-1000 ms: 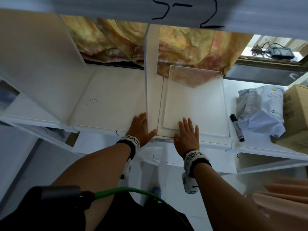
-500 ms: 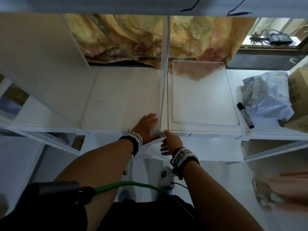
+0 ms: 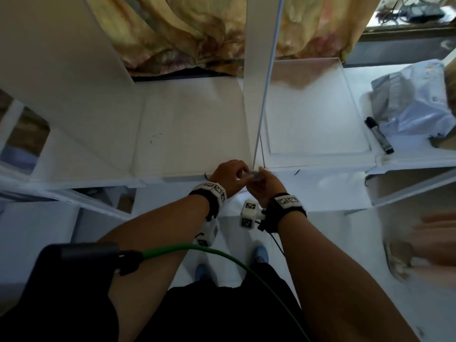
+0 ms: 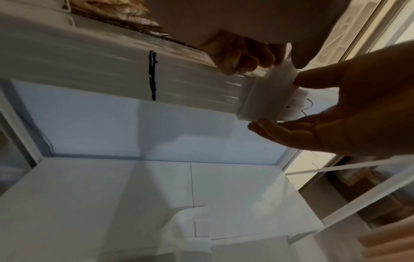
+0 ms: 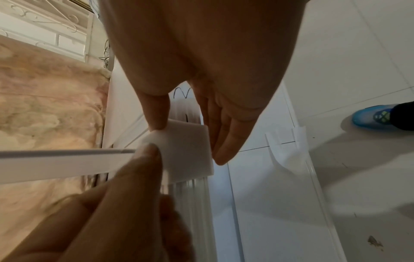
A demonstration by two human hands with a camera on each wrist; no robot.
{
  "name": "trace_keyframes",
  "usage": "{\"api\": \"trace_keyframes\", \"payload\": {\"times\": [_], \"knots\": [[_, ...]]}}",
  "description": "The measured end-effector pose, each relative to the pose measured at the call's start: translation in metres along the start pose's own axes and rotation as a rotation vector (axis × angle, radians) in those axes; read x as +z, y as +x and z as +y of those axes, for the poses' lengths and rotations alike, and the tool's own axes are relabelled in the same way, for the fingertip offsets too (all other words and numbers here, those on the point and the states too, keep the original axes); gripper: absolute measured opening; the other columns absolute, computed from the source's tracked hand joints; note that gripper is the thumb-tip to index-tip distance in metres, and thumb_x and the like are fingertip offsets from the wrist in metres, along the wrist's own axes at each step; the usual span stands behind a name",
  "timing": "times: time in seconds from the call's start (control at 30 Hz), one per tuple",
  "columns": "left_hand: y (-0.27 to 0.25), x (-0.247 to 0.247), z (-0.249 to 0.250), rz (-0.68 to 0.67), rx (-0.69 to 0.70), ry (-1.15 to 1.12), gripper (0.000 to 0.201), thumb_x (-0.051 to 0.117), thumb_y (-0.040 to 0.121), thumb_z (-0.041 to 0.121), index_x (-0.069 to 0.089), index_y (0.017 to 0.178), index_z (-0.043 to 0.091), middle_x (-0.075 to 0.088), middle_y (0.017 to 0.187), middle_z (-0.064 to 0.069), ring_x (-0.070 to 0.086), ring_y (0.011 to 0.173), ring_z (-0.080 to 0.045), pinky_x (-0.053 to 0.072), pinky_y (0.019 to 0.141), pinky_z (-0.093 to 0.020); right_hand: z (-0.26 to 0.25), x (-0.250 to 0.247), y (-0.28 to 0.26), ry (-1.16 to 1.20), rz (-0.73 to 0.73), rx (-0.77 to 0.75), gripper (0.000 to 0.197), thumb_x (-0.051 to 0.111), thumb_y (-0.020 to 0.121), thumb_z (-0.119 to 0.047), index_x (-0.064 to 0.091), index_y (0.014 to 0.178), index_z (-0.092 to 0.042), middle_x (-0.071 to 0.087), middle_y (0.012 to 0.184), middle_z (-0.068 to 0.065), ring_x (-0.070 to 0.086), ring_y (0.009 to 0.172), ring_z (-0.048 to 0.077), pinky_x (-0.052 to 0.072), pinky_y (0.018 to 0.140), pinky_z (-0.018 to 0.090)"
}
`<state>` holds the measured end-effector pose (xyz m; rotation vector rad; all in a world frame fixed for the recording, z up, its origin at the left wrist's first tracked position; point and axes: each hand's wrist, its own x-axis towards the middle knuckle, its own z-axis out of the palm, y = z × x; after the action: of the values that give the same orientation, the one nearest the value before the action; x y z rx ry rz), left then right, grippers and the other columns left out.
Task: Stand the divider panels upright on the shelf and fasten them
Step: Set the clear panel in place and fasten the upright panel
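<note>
Meeting at the front edge of the shelf (image 3: 187,134), right where the upright divider panel (image 3: 255,77) comes down to it: left hand (image 3: 228,175) and right hand (image 3: 267,185), both around a small white clip (image 4: 266,96). Pinching the clip on the left side, with the left thumb above and the left fingers (image 4: 268,132) below it, as seen from the left wrist. Gripping it too on the right side, thumb at one corner and fingers (image 5: 226,141) along the far edge, with the left thumb pressing against its near corner in the right wrist view. Sitting against the shelf's front lip, the clip, at the foot of the standing panel; whether fully seated, hard to tell. Lying flat on the shelf just right of the upright panel, a second clear panel (image 3: 313,107). Standing tilted at the far left, another white panel (image 3: 56,77). Resting further right on the shelf, a black marker (image 3: 378,135) beside a crumpled plastic bag (image 3: 414,102). Hanging behind the shelf, a yellowish curtain (image 3: 177,35). Trailing across the lap, a green cable (image 3: 222,255).
</note>
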<state>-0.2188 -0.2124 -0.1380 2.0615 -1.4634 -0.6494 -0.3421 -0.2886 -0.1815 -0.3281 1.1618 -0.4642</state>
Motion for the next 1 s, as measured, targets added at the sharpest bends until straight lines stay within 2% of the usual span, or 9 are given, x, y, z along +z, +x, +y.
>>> {"api": "trace_keyframes", "payload": {"times": [0.13, 0.2, 0.27, 0.4, 0.5, 0.63, 0.77, 0.87, 1.0], "knots": [[-0.001, 0.006, 0.006, 0.01, -0.245, -0.165, 0.049, 0.062, 0.093, 0.046, 0.067, 0.07, 0.003, 0.063, 0.061, -0.006, 0.054, 0.053, -0.015, 0.044, 0.055, -0.024, 0.003, 0.004, -0.005, 0.001, 0.027, -0.011, 0.049, 0.071, 0.082, -0.036, 0.063, 0.118, -0.004, 0.069, 0.114, 0.018, 0.068, 0.103, 0.029, 0.058, 0.084, 0.037], [-0.002, 0.01, 0.007, -0.029, -0.461, -0.46, 0.053, 0.061, 0.092, 0.052, 0.072, 0.08, 0.002, 0.07, 0.068, -0.011, 0.062, 0.054, -0.019, 0.053, 0.055, -0.026, 0.001, 0.003, -0.005, -0.001, 0.054, -0.013, 0.048, 0.073, 0.081, -0.036, 0.063, 0.117, -0.005, 0.07, 0.111, 0.017, 0.067, 0.102, 0.028, 0.058, 0.081, 0.036], [-0.003, 0.013, 0.006, -0.085, -0.663, -0.724, 0.055, 0.062, 0.091, 0.054, 0.069, 0.098, 0.0, 0.071, 0.086, -0.015, 0.068, 0.069, -0.025, 0.057, 0.06, -0.031, 0.001, 0.003, -0.004, 0.006, 0.06, -0.015, 0.051, 0.074, 0.08, -0.036, 0.061, 0.121, -0.008, 0.067, 0.113, 0.016, 0.066, 0.1, 0.027, 0.058, 0.079, 0.036], [-0.002, 0.018, 0.002, -0.038, -0.832, -1.033, 0.052, 0.069, 0.089, 0.046, 0.062, 0.114, 0.001, 0.066, 0.106, -0.018, 0.066, 0.096, -0.03, 0.056, 0.075, -0.039, 0.005, 0.005, 0.004, 0.078, 0.022, -0.023, 0.048, 0.071, 0.085, -0.031, 0.059, 0.124, -0.007, 0.065, 0.11, 0.015, 0.064, 0.096, 0.025, 0.057, 0.068, 0.033], [-0.008, 0.023, 0.004, -0.02, -0.909, -1.142, 0.054, 0.073, 0.086, 0.044, 0.06, 0.117, 0.001, 0.065, 0.105, -0.015, 0.064, 0.101, -0.03, 0.053, 0.068, -0.034, 0.005, 0.002, 0.01, 0.102, -0.004, -0.017, 0.049, 0.071, 0.086, -0.03, 0.058, 0.126, -0.005, 0.067, 0.099, 0.013, 0.064, 0.088, 0.024, 0.057, 0.061, 0.03], [-0.009, 0.047, 0.006, -0.025, -0.878, -1.271, 0.061, 0.072, 0.083, 0.054, 0.065, 0.124, 0.009, 0.071, 0.117, -0.01, 0.067, 0.108, -0.024, 0.054, 0.062, -0.029, 0.002, -0.01, 0.012, 0.093, -0.044, -0.022, 0.049, 0.071, 0.085, -0.033, 0.06, 0.123, -0.004, 0.068, 0.115, 0.016, 0.067, 0.101, 0.024, 0.057, 0.065, 0.028], [-0.003, 0.058, 0.004, 0.06, -0.875, -1.392, 0.054, 0.071, 0.086, 0.047, 0.065, 0.126, 0.011, 0.067, 0.126, -0.015, 0.066, 0.108, -0.024, 0.057, 0.055, -0.026, 0.0, -0.013, 0.011, 0.058, -0.084, -0.011, 0.051, 0.072, 0.083, -0.034, 0.061, 0.125, -0.006, 0.072, 0.093, 0.008, 0.07, 0.076, 0.017, 0.055, 0.061, 0.025], [0.0, 0.064, 0.004, 0.046, -0.869, -1.402, 0.058, 0.07, 0.084, 0.055, 0.067, 0.123, 0.012, 0.071, 0.121, -0.012, 0.067, 0.109, -0.023, 0.056, 0.066, -0.032, -0.001, -0.017, 0.013, -0.011, -0.082, -0.004, 0.051, 0.072, 0.081, -0.037, 0.064, 0.121, -0.007, 0.066, 0.073, 0.002, 0.059, 0.053, 0.011, 0.048, 0.052, 0.024], [0.005, 0.065, 0.006, 0.056, -0.866, -1.49, 0.061, 0.073, 0.082, 0.053, 0.067, 0.125, 0.011, 0.073, 0.117, -0.01, 0.068, 0.107, -0.019, 0.058, 0.076, -0.035, -0.002, -0.018, 0.014, -0.052, -0.07, -0.003, 0.042, 0.073, 0.08, -0.038, 0.064, 0.11, -0.01, 0.055, 0.062, 0.0, 0.047, 0.049, 0.011, 0.041, 0.052, 0.026]]}}
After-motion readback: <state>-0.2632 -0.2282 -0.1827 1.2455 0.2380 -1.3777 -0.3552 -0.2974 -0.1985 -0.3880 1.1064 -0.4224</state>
